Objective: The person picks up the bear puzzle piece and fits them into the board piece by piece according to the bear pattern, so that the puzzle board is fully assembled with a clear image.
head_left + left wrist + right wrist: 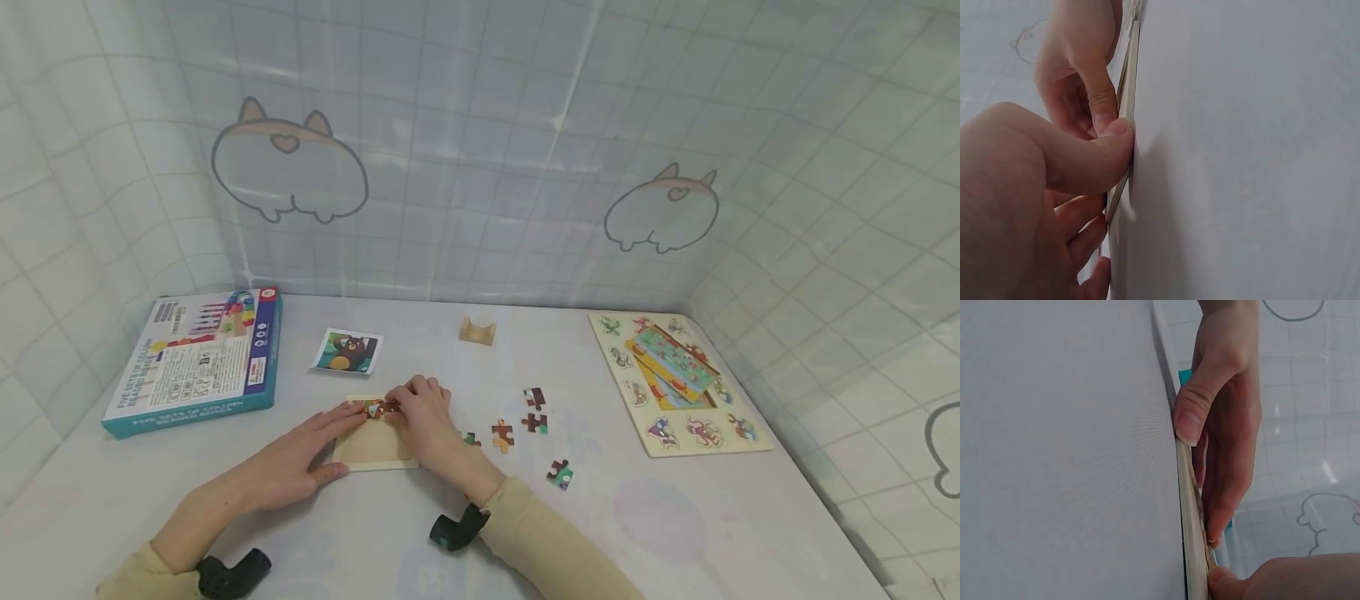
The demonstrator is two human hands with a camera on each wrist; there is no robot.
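Observation:
A shallow wooden puzzle tray [369,447] lies on the table, with jigsaw pieces [379,408] along its far side. My left hand [288,468] holds the tray at its left side, thumb at the near left corner and fingers reaching to the pieces. At the far right part of the tray, my right hand [429,423] pinches a jigsaw piece, mostly hidden by the fingers. In the left wrist view the left thumb [1094,156] rests on the tray's edge. The right wrist view shows the left fingers [1229,481] stretched along the tray [1192,531].
Several loose jigsaw pieces [503,435] lie right of the tray. Behind it are a bear picture card [348,353] and a small wooden stand [477,332]. A boxed toy [197,358] lies at left, and an animal board [633,417] with colorful cards [678,367] at right.

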